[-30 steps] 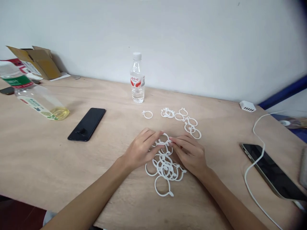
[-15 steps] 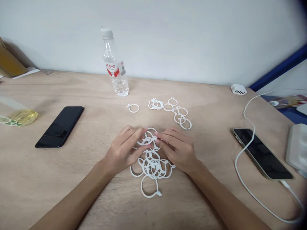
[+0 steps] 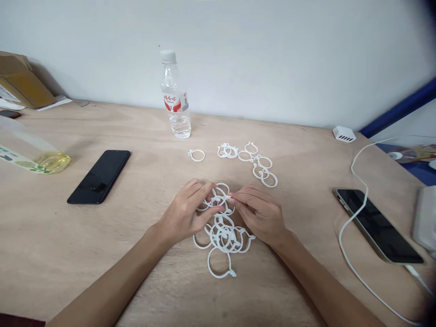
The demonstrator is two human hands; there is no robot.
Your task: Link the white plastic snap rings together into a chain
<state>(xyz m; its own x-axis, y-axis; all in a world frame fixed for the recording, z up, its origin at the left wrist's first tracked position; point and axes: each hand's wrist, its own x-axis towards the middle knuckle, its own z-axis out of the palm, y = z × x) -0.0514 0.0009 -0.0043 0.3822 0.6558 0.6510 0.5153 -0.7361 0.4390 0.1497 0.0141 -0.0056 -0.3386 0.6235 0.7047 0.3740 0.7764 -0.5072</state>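
So both hands are parked around the middle of the table (image 3: 306,172), a bit toward the near edge; the left hand (image 3: 185,215) and right hand (image 3: 262,215) meet fingertip to fingertip over one white plastic ring (image 3: 218,196); the ring sits dead between them, lifted just off the wood and tilted up on its edge, its width running left to right from one hand to the other.

Left fingers (image 3: 200,190) are curled in and closed on the ring's left side, thumb tucked under; right fingertips (image 3: 240,197) are pinched tight on its right side, where the little clasp seems to be; neither hand is really nearer, it's an even split. Can't tell if it's one ring or two overlapping in that pinch; too small and too white.

Just toward the near edge from the fingers, touching the heels of both hands, lies the tangled pile of rings (image 3: 225,236); toward the far edge there's a looser scatter of rings (image 3: 262,170) and a lone ring (image 3: 196,155), well apart from the hands.

Other stuff: water bottle (image 3: 175,97) standing upright near the far edge; black phone (image 3: 99,176) off to the left; another phone (image 3: 378,225) by the right edge with a white cable (image 3: 350,227) looping over it.
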